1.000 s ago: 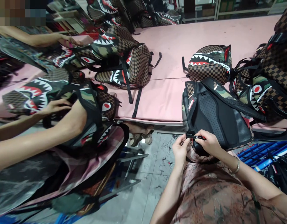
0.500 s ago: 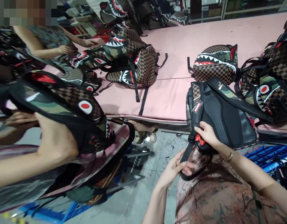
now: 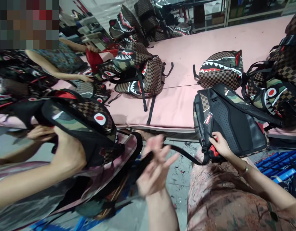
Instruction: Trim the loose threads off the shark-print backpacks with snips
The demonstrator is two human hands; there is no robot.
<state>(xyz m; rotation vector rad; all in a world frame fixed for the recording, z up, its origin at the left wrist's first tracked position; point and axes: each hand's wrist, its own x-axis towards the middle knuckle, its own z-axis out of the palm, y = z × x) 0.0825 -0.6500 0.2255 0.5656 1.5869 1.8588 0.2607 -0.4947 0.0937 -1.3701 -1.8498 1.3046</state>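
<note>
A black backpack [image 3: 234,125] with checkered and camouflage panels lies back side up on the near edge of the pink table. My right hand [image 3: 220,145] pinches its lower left corner, beside a red piece of fabric [image 3: 213,150]. From that corner a black strap [image 3: 186,154] runs left to my left hand [image 3: 155,170], which is raised over the floor, blurred, with its fingers spread. The strap passes behind or across those fingers; whether they grip it is unclear. A small tag in clear plastic [image 3: 207,119] lies on the backpack's side.
A shark-mouth backpack [image 3: 221,69] sits behind mine, with more bags [image 3: 277,93] at the right. Others [image 3: 148,73] lie mid-table. At the left, a co-worker's hands handle another backpack [image 3: 85,118]; a further person [image 3: 63,61] stands beyond. Blue racks [image 3: 280,165] stand below.
My left hand has moved left and up, its fingers opening, and the strap now stretches out leftward from the backpack. My right hand stays at the corner. The far person now handles red fabric.
</note>
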